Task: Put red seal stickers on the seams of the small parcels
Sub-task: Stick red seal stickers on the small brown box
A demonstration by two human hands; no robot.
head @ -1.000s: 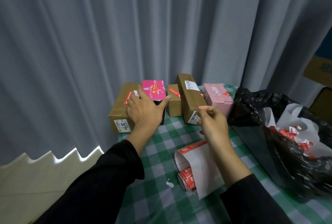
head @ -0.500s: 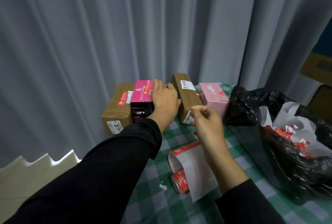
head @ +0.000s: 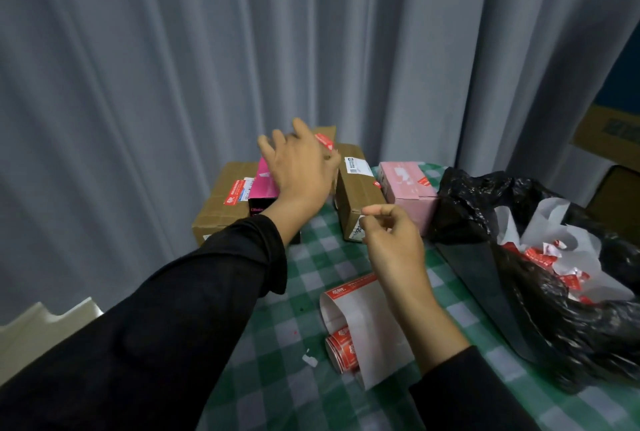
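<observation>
Clamping L hand (head: 298, 171) fingers (head: 268, 150) on small brown parcel (head: 327, 132), R hand (head: 394, 247) fingers (head: 375, 211) pinched together — contents unclear

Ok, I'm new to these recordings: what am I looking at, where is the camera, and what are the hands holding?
There is no machine here. These are a person's two bare hands, filmed by one wide-angle camera worn on the head, looking forward and down.

The left hand grips a small cardboard box above the table; a red seal sticker shows on it. The right hand pinches thumb and forefinger together, but I cannot tell whether it holds a sticker.

On the checked cloth lie a sticker roll, a magenta box, a long brown box, a pink box and a black bag.
</observation>
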